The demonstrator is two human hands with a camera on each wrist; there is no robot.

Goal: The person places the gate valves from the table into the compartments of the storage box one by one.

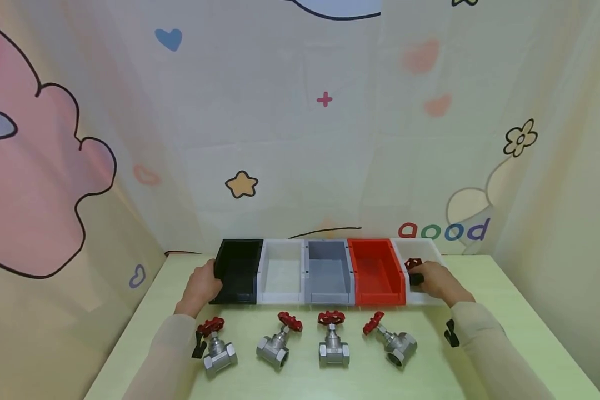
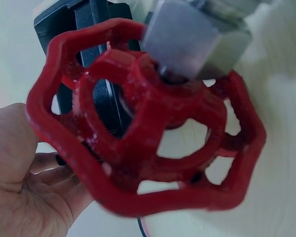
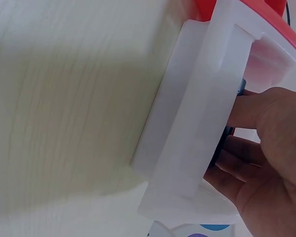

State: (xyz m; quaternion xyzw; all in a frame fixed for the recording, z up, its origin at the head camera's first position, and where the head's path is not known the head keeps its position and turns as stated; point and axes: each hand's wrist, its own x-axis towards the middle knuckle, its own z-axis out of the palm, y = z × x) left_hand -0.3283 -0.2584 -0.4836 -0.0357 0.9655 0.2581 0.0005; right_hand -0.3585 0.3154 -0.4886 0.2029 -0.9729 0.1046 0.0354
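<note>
Red wheel (image 1: 413,262) and black thing (image 1: 416,279) inside the last white bin (image 1: 425,299), with right hand (image 1: 441,281) on the black thing

Five bins side by side on a pale table (image 1: 280,388). From left to right: black bin (image 1: 237,272), first white bin (image 1: 281,272), grey bin (image 1: 328,275), red bin (image 1: 380,278), last white bin.

Right hand down in the last white bin, fingers bent, pinching the black thing. Red wheel just behind the black thing, close to the fingertips. Joined together or not: cannot tell.

Left hand (image 1: 198,284) at the other end of the row, touching the left wall of the black bin. Holding on or just resting there: cannot tell, with some fingers hidden.

In front of the bins, four silver valves with red wheels, all well apart. First valve (image 1: 219,355) near the left sleeve (image 1: 160,355), wheel leaning left. Second valve (image 1: 272,350) with wheel leaning right. Third valve (image 1: 334,353) with wheel straight toward the grey bin. Fourth valve (image 1: 399,345) with wheel leaning left, below the red bin.

In the left wrist view, one big red valve wheel (image 2: 143,133) very close up, partly in front of the left hand. Behind the table, a pale cloth (image 1: 280,111) with hearts, stars and a flower.
</note>
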